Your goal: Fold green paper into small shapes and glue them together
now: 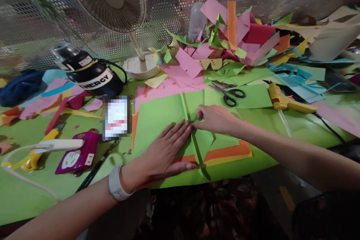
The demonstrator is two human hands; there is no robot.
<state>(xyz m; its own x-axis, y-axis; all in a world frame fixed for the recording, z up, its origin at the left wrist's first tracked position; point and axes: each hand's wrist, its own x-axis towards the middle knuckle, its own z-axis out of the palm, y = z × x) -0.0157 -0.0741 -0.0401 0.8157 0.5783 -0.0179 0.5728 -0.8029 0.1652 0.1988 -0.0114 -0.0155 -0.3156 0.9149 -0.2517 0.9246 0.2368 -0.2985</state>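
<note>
A sheet of light green paper (157, 116) lies on a stack of coloured paper in front of me. A narrow raised green strip or fold (196, 146) runs down it, slightly slanted. My left hand (173, 146) rests flat on the sheet, fingers stretched out, their tips beside that strip. On the strip's other side, my right hand (212, 119) is closed in a pinch at the green paper; the exact edge between the fingertips is partly hidden. Orange paper (225, 153) and yellow paper (236, 160) stick out below the green. Black scissors (229, 93) lie just beyond my right hand.
A yellow glue gun (289, 101) lies at right with its cord. Behind are heaped paper scraps (208, 50) and a fan (140, 65). At left are a black bottle (97, 78), a phone (116, 118), a purple pouch (80, 152) and a yellow-handled tool (36, 155).
</note>
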